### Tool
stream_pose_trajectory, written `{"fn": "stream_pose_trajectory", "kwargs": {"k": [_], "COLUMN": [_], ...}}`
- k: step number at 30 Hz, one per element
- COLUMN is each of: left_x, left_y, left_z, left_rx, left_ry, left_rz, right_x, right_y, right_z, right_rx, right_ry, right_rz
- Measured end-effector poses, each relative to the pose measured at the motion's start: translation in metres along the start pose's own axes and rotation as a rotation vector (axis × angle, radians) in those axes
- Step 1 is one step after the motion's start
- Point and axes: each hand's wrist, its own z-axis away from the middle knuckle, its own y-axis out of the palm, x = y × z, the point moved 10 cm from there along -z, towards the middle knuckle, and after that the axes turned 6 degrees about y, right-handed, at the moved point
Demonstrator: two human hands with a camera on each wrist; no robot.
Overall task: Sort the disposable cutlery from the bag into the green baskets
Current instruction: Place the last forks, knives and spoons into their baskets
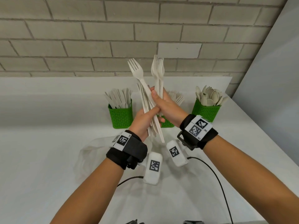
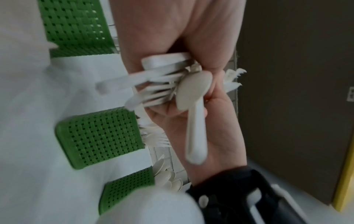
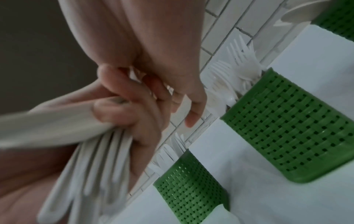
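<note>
Above the table both hands hold one bundle of white disposable cutlery (image 1: 155,130), handles down. My left hand (image 1: 142,120) grips the lower part of the bundle (image 3: 95,166), with one fork (image 1: 135,70) fanning out to the left. My right hand (image 1: 166,104) curls round a few upright forks (image 1: 159,73) at the bundle's right side. A spoon (image 2: 193,91) lies reversed among the handles in the left wrist view. Three green baskets stand behind: knives (image 1: 120,115) on the left, forks (image 1: 167,124) in the middle and partly hidden by the hands, spoons (image 1: 205,110) on the right.
A crumpled clear plastic bag (image 1: 87,154) lies on the white table (image 1: 40,143) under my left wrist. A brick wall (image 1: 80,38) stands close behind the baskets, and a grey panel (image 1: 275,78) closes off the right. Cables trail from both wrists.
</note>
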Motion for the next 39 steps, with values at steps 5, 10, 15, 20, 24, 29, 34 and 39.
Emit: {"fn": "stream_pose_trajectory", "kwargs": {"k": [5, 10, 15, 20, 24, 29, 34, 39], "left_x": [-0.002, 0.001, -0.011, -0.012, -0.008, -0.008, -0.018, -0.002], "left_y": [0.000, -0.002, -0.005, -0.004, -0.002, -0.012, -0.053, -0.052], "left_z": [0.002, 0.001, -0.003, 0.000, 0.000, -0.009, -0.032, -0.063], "left_rx": [0.059, 0.072, 0.045, 0.107, 0.106, 0.042, -0.269, -0.368], "left_ry": [0.015, 0.019, 0.115, 0.090, 0.026, 0.025, 0.085, 0.033], "left_rz": [0.010, -0.081, -0.343, -0.230, -0.032, -0.045, -0.148, -0.372], "right_x": [0.002, 0.004, -0.001, 0.009, 0.011, 0.008, 0.021, 0.010], "right_y": [0.002, -0.013, -0.021, -0.014, -0.019, -0.036, -0.111, -0.162], "right_z": [0.002, 0.001, -0.008, -0.005, -0.008, -0.016, -0.019, -0.027], "right_rx": [-0.014, -0.075, -0.161, -0.044, -0.064, -0.092, -0.303, -0.515], "right_ry": [-0.009, 0.025, 0.081, 0.088, 0.113, 0.117, -0.020, -0.041], "right_rz": [0.090, -0.041, -0.189, -0.451, -0.471, -0.695, -0.744, -0.702]}}
